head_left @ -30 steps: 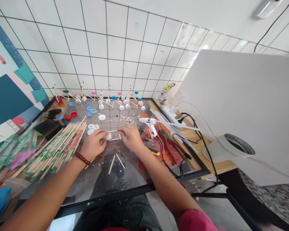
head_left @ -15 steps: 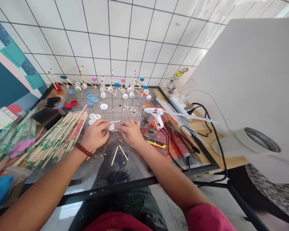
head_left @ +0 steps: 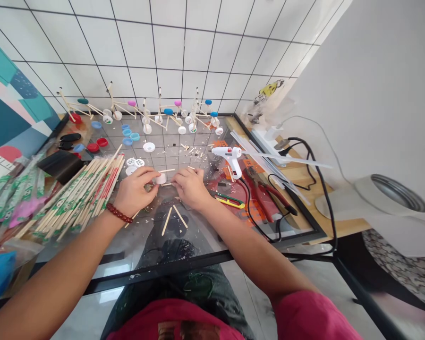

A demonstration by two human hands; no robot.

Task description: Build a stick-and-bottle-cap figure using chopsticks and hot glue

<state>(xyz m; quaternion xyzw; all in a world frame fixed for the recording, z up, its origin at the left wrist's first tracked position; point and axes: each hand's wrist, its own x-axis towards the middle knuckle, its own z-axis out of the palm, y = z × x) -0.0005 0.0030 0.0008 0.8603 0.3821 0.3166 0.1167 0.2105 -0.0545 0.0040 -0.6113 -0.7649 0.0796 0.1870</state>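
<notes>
My left hand (head_left: pixel 137 190), with a red bead bracelet on the wrist, pinches a white bottle cap (head_left: pixel 160 179) standing on edge on the glass table (head_left: pixel 205 236). Opposite it, my right hand (head_left: pixel 190 187) has its fingers closed on a short wooden stick (head_left: pixel 166 184) that reaches towards the cap. Just beyond the cap lies another short stick (head_left: pixel 167 170). Nearer to me, two cut sticks form a V, the left stick (head_left: pixel 166 222) and the right stick (head_left: pixel 180 216). Whether stick and cap touch I cannot tell.
Chopsticks (head_left: pixel 81 198), many in wrappers, are heaped at left. Bottle-cap and stick tricycle models (head_left: pixel 163 113) line the back. On the right are a white glue gun (head_left: pixel 230 158), a yellow cutter (head_left: pixel 230 203), red-handled pliers (head_left: pixel 274 198) and black cables.
The camera view has shifted a little. Both hands stay around the cap and the stick, with only small finger movements.
</notes>
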